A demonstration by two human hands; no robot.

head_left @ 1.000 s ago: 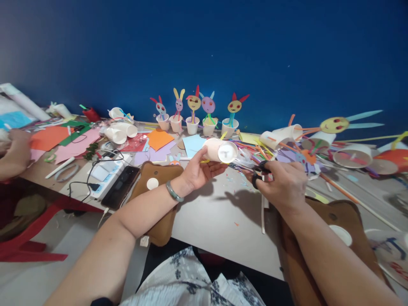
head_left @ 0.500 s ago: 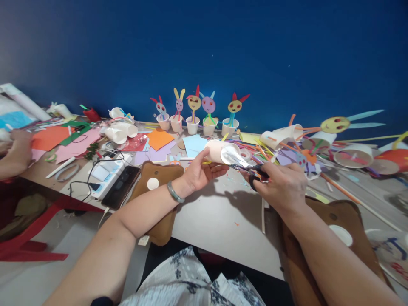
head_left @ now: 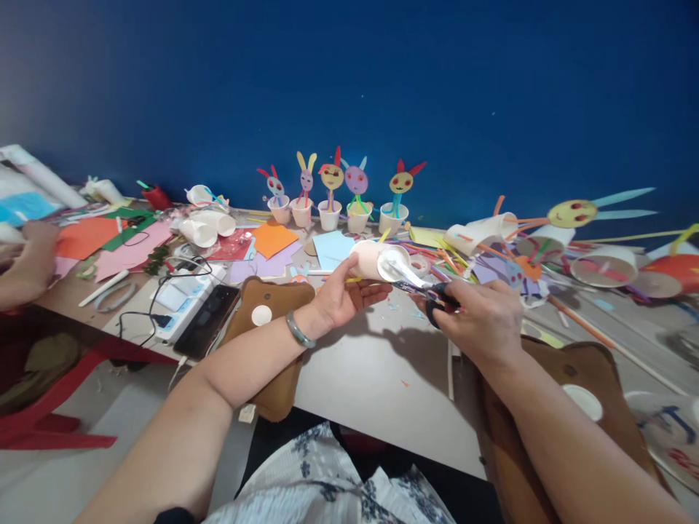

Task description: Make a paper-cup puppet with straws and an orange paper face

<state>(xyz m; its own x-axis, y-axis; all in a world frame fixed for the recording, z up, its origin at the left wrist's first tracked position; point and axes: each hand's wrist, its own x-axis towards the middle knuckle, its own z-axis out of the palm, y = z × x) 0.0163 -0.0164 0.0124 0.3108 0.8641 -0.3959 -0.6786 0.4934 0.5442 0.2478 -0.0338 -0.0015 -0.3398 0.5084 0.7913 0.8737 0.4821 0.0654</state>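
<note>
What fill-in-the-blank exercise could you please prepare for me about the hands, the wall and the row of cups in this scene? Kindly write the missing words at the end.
1. The left hand holds a paper ____ turned on its side.
2. The right hand holds black-handled ____.
3. The colour of the wall is ____.
4. In the row before the wall, the number of upright cups is ____.

Missing words: cup; scissors; blue; five.
</note>
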